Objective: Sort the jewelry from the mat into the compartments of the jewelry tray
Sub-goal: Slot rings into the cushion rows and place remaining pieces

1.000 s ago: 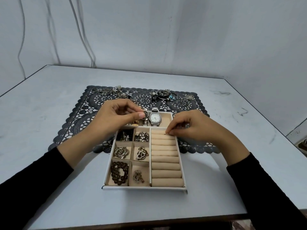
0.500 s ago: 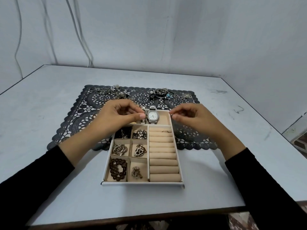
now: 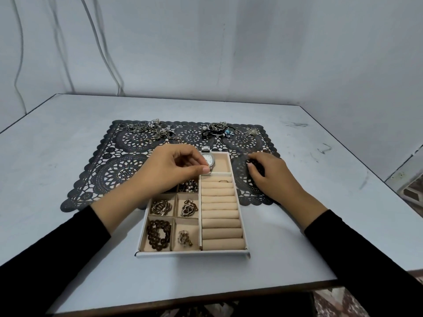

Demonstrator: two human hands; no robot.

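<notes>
Pale grey table [image 3: 68,143], bare grey walls [image 3: 251,53], thin cables [image 3: 104,51] hanging

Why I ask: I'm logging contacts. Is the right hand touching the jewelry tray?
Apart. The head view shows a strip of dark mat between the right hand and the right wall of the jewelry tray.

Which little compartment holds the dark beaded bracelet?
The near-left corner compartment of the jewelry tray, closest to the person; the dark beaded bracelet fills it.
</notes>
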